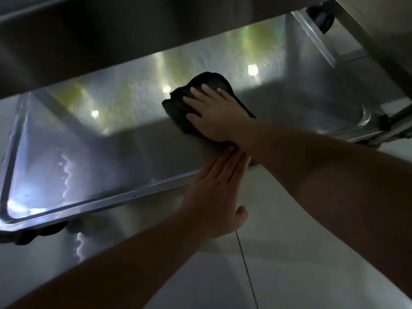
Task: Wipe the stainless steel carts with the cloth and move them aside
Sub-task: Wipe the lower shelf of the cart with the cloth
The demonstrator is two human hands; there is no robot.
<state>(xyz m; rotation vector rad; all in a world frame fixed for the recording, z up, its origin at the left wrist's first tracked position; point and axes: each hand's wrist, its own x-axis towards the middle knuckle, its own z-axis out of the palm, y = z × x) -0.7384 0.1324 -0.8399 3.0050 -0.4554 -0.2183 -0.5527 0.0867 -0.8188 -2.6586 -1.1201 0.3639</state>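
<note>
The right hand (214, 112) presses flat, fingers straight, on the dark cloth (178, 108) near the middle of the cart's lower shelf (89, 152). The left hand (218, 190) rests with straight fingers on the shelf's near edge, holding nothing. The cart has wheels (324, 20); a hard push could roll it away, or the cloth may bunch and skip the corners.
</note>
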